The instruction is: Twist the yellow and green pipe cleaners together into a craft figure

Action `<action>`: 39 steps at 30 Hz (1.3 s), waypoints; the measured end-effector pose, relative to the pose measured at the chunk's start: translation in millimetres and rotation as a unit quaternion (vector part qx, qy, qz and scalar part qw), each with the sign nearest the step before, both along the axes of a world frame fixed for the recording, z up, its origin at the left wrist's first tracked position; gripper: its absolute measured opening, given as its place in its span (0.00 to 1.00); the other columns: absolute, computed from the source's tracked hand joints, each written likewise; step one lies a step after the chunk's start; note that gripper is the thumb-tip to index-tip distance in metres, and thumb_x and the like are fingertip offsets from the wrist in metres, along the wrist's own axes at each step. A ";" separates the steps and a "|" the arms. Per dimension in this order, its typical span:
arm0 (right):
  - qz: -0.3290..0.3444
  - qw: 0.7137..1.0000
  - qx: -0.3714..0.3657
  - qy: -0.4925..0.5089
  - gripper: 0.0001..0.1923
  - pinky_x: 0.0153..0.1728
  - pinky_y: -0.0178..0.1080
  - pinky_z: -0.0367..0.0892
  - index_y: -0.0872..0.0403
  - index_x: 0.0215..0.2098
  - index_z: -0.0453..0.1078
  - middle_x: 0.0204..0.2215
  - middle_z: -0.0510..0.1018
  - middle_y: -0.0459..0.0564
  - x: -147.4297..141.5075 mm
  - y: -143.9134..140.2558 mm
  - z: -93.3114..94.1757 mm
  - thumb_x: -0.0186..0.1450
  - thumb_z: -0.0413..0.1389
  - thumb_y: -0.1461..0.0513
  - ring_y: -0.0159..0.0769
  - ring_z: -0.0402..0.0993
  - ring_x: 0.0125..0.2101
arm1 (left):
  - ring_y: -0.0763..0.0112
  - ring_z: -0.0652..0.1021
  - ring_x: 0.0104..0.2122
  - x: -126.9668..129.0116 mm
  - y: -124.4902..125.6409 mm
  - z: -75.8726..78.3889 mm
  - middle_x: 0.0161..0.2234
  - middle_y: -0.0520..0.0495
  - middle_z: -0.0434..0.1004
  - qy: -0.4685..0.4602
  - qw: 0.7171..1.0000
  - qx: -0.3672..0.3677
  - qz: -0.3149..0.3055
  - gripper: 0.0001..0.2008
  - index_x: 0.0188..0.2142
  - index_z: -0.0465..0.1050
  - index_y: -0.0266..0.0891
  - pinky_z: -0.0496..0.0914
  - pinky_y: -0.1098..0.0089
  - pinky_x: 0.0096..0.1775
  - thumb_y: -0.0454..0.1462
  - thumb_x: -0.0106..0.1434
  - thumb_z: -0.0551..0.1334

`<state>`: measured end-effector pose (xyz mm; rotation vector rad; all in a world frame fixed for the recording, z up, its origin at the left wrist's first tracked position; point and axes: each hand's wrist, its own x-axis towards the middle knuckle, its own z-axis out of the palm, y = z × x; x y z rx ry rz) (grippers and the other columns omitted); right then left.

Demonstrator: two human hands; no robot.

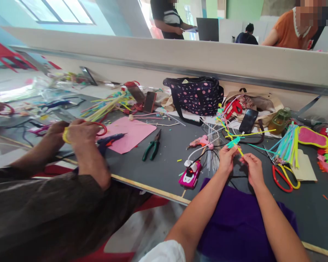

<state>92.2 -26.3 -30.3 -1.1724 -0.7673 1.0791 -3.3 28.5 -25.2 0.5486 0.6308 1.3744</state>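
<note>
**Yellow stem (pixel 241 151) held at right of centre**

The left hand (pixel 227 158) pinches the teal tuft (pixel 233 142); the right hand (pixel 252 166) pinches the stem's lower end. The stem lies between the hands, slanting down toward the nearer right one. A long strip (pixel 262 133) crosses just above the tuft, perhaps hindering. Scissors (pixel 288 181) lie at lower right, the glue gun (pixel 202 141) nearer centre.

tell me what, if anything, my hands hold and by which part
A teal and yellow piece: the left hand pinches just below the teal tuft, the right hand at the yellow strip's near end.
</note>
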 end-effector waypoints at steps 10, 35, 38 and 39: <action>-0.012 0.997 0.004 -0.072 0.13 0.33 0.38 0.67 0.54 0.33 0.72 0.29 0.77 0.49 3.8 -0.6 0.9 0.55 0.61 0.53 0.34 0.71 0.29 | 0.73 0.76 0.25 0.0 0.7 0.6 0.27 0.46 0.79 0.017 0.999 -0.005 0.028 0.14 0.30 0.77 0.34 0.70 0.70 0.34 0.38 0.44 0.73; -0.082 0.823 0.170 -0.536 0.08 0.40 0.41 0.62 0.53 0.36 0.71 0.31 0.76 0.51 6.1 -8.6 4.8 0.66 0.51 0.63 0.39 0.68 0.36 | 0.74 0.76 0.25 -3.5 1.4 0.0 0.26 0.47 0.78 -0.004 1.000 -0.019 0.024 0.13 0.29 0.76 0.33 0.70 0.71 0.33 0.36 0.44 0.73; -0.061 0.889 0.130 -0.436 0.06 0.38 0.40 0.64 0.53 0.34 0.72 0.30 0.76 0.50 6.2 -6.6 3.8 0.63 0.53 0.61 0.37 0.69 0.32 | 0.75 0.76 0.25 -4.1 2.0 0.0 0.27 0.47 0.78 -0.001 1.000 -0.009 0.013 0.12 0.29 0.77 0.34 0.70 0.71 0.34 0.36 0.44 0.73; -0.049 0.912 0.110 -0.391 0.06 0.37 0.40 0.65 0.53 0.33 0.73 0.30 0.76 0.49 6.4 -5.7 3.6 0.62 0.54 0.60 0.36 0.70 0.31 | 0.75 0.76 0.25 -4.4 2.3 0.1 0.27 0.47 0.78 0.000 1.000 -0.005 0.009 0.12 0.29 0.77 0.34 0.70 0.72 0.33 0.37 0.44 0.73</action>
